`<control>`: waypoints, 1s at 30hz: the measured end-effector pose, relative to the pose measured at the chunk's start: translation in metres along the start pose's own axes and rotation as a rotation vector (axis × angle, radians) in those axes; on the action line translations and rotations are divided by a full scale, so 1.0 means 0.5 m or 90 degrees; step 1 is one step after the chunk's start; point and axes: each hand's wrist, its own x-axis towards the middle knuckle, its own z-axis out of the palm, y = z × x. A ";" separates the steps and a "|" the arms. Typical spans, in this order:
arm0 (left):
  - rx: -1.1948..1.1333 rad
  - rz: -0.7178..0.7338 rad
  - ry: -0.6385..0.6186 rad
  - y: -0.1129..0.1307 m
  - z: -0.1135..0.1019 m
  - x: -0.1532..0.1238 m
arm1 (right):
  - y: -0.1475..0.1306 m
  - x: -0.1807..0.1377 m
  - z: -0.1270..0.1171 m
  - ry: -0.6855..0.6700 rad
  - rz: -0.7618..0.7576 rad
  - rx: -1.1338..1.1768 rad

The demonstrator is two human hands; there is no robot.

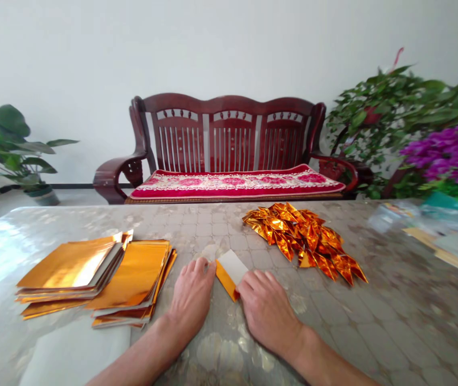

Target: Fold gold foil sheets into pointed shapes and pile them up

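Note:
Between my hands, on the table, lies a small sheet of gold foil paper (226,279), its pale grey side up and one long edge folded over to show gold. My left hand (192,292) pinches the far left end of that fold. At its near right end, the closed fingers of my right hand (267,311) grip the paper. Left of my left hand sit two stacks of gold foil sheets, a wide stack (68,262) and a narrower stack (138,271). Beyond my right hand is a heap of folded shiny gold foil pieces (301,236).
The table (357,343) has a patterned covering. A pale sheet (80,354) lies at the near left. Plastic bags (397,214) and flat card pieces (453,249) rest at the right edge. Behind stands a dark wooden bench (232,134), with potted plants on both sides.

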 end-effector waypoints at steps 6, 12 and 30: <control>-0.081 0.067 0.017 0.040 -0.013 -0.029 | -0.010 -0.005 0.008 0.014 -0.012 0.052; -0.130 0.058 0.009 0.024 -0.002 -0.018 | 0.021 0.004 0.018 0.051 0.019 0.160; -0.199 0.024 0.018 0.008 -0.003 -0.008 | 0.014 0.009 0.019 0.020 0.001 0.132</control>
